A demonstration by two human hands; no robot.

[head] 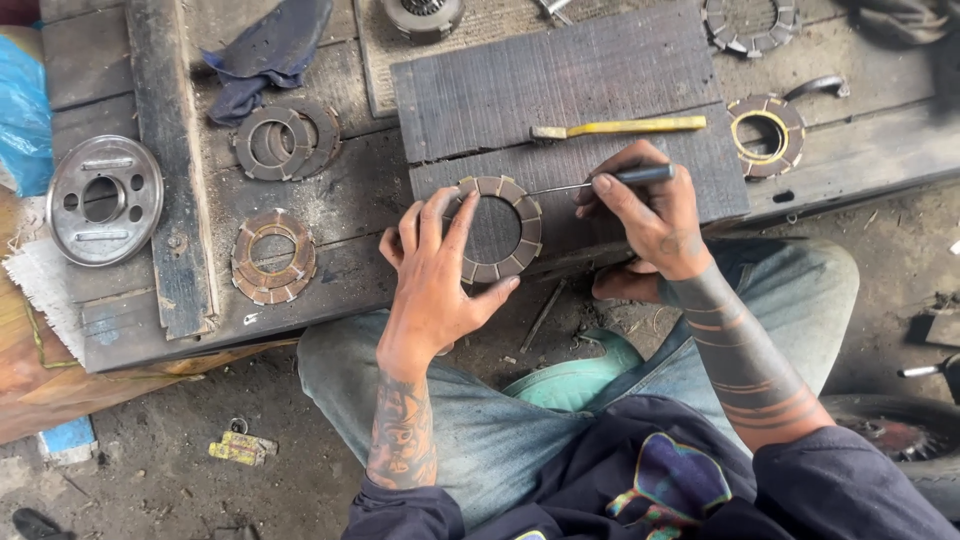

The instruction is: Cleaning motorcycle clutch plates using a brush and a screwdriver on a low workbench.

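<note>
A brown ring-shaped friction plate (pixel 520 215) with segmented pads lies flat on a dark wooden board (pixel 560 90). My left hand (pixel 440 265) presses on the ring's left side with spread fingers. My right hand (pixel 650 210) grips a thin pointed tool with a dark handle (pixel 640 176); its metal tip touches the ring's upper right edge. A yellow-handled brush (pixel 620 127) lies on the board just beyond my right hand.
Stacks of similar rings sit at the left (pixel 272 258), further back (pixel 285 142) and at the right (pixel 765 135). A round metal plate (pixel 105 198) lies at the far left, a dark rag (pixel 265 50) behind. My knees in jeans are below the boards.
</note>
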